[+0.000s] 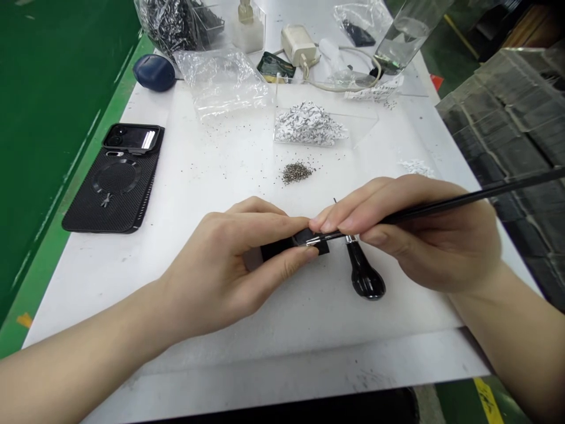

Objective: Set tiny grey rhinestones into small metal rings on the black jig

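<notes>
Carefully, the left hand (220,268) pinches a small black piece (276,250) at the desk's (229,159) centre, apparently steadying it for the slim black pick (441,205) gripped by the right hand (424,232), with grey grit (296,172) at twelve o'clock.

slim black rod (459,203): matt, metal tip | black rectangular piece (276,250): matt | black bulb handle (365,278): glossy plastic | black phone case (115,194): rough

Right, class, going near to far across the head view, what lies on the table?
Glossy black bulb-handled tool, grey granule pile, white paper scraps, white plug charger.
</notes>
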The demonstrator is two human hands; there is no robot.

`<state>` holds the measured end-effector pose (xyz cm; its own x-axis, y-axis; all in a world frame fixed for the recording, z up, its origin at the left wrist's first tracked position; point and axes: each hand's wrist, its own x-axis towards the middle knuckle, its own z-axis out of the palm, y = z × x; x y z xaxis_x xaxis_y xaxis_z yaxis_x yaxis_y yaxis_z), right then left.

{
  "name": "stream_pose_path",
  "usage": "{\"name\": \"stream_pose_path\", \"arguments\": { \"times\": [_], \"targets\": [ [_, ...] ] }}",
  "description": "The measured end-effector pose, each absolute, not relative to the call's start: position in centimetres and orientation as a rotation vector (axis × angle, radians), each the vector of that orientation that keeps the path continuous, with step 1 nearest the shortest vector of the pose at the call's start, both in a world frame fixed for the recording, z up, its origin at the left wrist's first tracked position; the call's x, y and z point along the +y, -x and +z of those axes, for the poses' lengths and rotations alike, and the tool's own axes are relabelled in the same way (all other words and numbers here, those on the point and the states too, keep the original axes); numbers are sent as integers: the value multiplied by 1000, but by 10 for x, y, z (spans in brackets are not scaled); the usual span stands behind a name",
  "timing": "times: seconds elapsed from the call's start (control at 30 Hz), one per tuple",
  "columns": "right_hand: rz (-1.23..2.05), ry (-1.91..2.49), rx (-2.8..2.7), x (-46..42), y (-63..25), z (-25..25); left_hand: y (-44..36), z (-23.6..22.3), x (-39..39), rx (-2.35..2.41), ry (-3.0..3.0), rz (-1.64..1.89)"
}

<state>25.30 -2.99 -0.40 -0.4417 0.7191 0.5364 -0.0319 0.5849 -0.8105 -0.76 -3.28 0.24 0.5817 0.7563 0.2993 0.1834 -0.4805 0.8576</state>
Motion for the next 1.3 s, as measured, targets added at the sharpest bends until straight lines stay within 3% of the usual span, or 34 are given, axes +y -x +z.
{"name": "stream_pose_path", "arguments": {
  "times": [1.3],
  "targets": [
    [889,623,-2002,-32,-260,11,9,6,-33,811,-2005,752]
  ]
}}
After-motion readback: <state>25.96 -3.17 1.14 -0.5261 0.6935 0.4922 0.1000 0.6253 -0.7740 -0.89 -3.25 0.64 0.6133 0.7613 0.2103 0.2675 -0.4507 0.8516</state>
